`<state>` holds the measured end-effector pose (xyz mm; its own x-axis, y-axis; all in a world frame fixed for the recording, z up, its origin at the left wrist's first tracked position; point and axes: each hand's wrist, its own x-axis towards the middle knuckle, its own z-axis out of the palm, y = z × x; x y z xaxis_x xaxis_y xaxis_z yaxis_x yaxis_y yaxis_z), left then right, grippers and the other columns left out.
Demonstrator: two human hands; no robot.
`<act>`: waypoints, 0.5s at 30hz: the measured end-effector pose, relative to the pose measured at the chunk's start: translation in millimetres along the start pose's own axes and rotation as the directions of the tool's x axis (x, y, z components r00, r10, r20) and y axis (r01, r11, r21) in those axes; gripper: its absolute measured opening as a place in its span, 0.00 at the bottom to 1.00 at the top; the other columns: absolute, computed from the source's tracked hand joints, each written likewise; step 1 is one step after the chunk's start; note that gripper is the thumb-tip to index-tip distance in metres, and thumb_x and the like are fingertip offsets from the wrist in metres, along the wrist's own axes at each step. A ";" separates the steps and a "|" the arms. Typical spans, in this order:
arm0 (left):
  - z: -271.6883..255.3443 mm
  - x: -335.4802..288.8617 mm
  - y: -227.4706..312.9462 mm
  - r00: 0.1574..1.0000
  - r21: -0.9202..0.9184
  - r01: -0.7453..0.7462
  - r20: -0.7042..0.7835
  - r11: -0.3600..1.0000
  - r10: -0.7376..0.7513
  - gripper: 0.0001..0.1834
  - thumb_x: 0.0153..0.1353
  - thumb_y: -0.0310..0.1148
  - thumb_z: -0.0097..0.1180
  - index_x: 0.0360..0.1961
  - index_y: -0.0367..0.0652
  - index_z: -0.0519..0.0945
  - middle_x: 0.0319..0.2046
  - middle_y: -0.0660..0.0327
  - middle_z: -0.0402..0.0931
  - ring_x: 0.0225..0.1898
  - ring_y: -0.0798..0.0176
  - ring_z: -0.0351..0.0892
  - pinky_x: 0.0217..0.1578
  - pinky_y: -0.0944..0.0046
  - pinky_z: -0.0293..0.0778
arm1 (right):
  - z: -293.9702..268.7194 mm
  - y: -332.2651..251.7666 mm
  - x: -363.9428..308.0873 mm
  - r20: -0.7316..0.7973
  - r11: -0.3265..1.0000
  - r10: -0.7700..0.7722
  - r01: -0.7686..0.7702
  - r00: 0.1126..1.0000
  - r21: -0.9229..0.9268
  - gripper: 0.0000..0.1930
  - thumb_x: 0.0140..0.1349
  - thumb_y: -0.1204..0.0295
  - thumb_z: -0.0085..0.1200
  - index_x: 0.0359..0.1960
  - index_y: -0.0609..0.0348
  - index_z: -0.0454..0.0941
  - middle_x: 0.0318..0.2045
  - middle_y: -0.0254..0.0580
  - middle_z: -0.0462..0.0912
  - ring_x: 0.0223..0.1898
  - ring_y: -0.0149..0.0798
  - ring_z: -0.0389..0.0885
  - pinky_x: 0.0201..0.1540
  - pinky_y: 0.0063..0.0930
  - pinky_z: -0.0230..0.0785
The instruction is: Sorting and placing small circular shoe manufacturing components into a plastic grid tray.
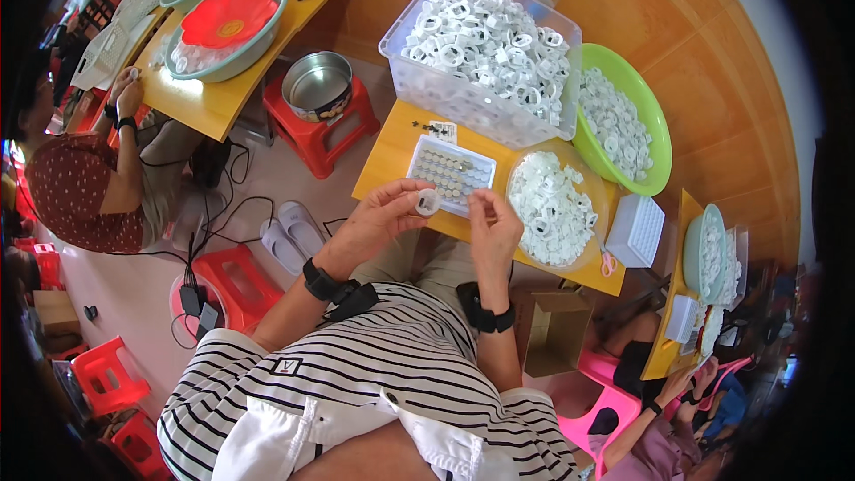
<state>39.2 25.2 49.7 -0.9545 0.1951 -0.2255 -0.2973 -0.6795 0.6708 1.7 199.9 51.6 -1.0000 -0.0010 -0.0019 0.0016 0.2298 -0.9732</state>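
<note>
My left hand (390, 216) is closed in a pinch on a small round white plastic part (428, 202), which has a dark slot in its middle. To its right, my right hand (495, 230) has its thumb and fingertips pressed together at the near right corner of a white tray (459, 150). Whatever those fingertips hold, if anything, is hidden. Rows of small round silvery discs (445, 174) fill much of the tray. A shallow clear dish heaped with small white plastic pieces (552, 209) lies right of my right hand.
Behind the tray stands a big clear tub (476, 105) piled with white rings. A green basin (656, 147) of white parts leans beside it. Pink-handled scissors (608, 264) lie by a white gridded box (635, 232). A red stool (325, 144) carries a metal tin (318, 87). Co-workers sit left and right.
</note>
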 end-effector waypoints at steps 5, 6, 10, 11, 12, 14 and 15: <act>-9.4 1.0 2.8 0.999 -0.066 -0.034 0.010 0.997 0.034 0.15 0.62 0.31 0.49 0.49 0.37 0.72 0.43 0.60 0.74 0.41 0.70 0.75 0.42 0.70 0.75 | 4.2 5.7 20.8 -0.028 0.863 -0.264 0.224 0.964 -0.453 0.06 0.49 0.72 0.57 0.29 0.58 0.77 0.23 0.40 0.75 0.23 0.40 0.75 0.27 0.31 0.65; -9.8 1.1 2.7 0.999 -0.066 -0.037 0.009 0.997 0.038 0.15 0.62 0.31 0.49 0.49 0.37 0.72 0.43 0.60 0.74 0.41 0.70 0.75 0.42 0.70 0.75 | 7.4 7.8 22.2 -0.010 0.834 -0.258 0.217 0.966 -0.507 0.06 0.49 0.71 0.58 0.27 0.57 0.77 0.23 0.40 0.75 0.25 0.41 0.75 0.27 0.33 0.65; -7.6 0.6 2.0 1.000 -0.060 -0.027 -0.003 0.998 0.027 0.15 0.62 0.31 0.49 0.48 0.38 0.72 0.41 0.61 0.75 0.40 0.71 0.75 0.42 0.70 0.75 | 17.3 7.9 24.3 -0.012 0.765 -0.239 0.181 0.971 -0.618 0.06 0.49 0.69 0.58 0.25 0.56 0.75 0.23 0.39 0.74 0.27 0.43 0.75 0.28 0.36 0.65; -6.5 0.7 1.8 1.000 -0.057 -0.017 -0.001 0.998 0.017 0.14 0.62 0.32 0.49 0.48 0.39 0.73 0.39 0.63 0.75 0.39 0.72 0.75 0.42 0.71 0.74 | 19.0 10.0 25.5 -0.026 0.756 -0.247 0.176 0.969 -0.631 0.07 0.48 0.69 0.58 0.25 0.56 0.75 0.23 0.39 0.74 0.27 0.43 0.75 0.28 0.37 0.65; -6.5 1.0 1.1 1.000 -0.057 -0.019 -0.003 0.998 0.019 0.14 0.62 0.32 0.49 0.48 0.39 0.73 0.39 0.63 0.75 0.39 0.72 0.75 0.42 0.71 0.74 | 20.3 11.3 26.3 -0.041 0.747 -0.255 0.170 0.966 -0.643 0.07 0.48 0.69 0.58 0.24 0.56 0.75 0.23 0.39 0.74 0.28 0.44 0.75 0.28 0.37 0.64; -6.0 2.7 -0.4 1.000 -0.095 -0.001 0.004 0.995 0.002 0.14 0.62 0.32 0.49 0.47 0.38 0.73 0.38 0.63 0.76 0.38 0.72 0.76 0.41 0.71 0.74 | 20.4 10.6 27.6 -0.039 0.757 -0.237 0.159 0.971 -0.634 0.07 0.48 0.69 0.58 0.24 0.56 0.75 0.23 0.39 0.74 0.27 0.44 0.75 0.29 0.37 0.64; -5.0 2.8 -0.5 1.000 -0.096 -0.002 0.005 0.995 0.002 0.14 0.62 0.32 0.49 0.47 0.38 0.73 0.38 0.63 0.76 0.38 0.72 0.76 0.41 0.71 0.74 | 19.8 10.3 28.0 -0.039 0.767 -0.219 0.147 0.975 -0.625 0.07 0.48 0.69 0.58 0.24 0.57 0.74 0.24 0.39 0.74 0.27 0.44 0.75 0.29 0.37 0.65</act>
<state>36.7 22.5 45.2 -0.9553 0.1969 -0.2203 -0.2919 -0.7443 0.6006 -26.3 182.9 37.0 -0.9754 -0.0135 0.2200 -0.1469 0.7841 -0.6030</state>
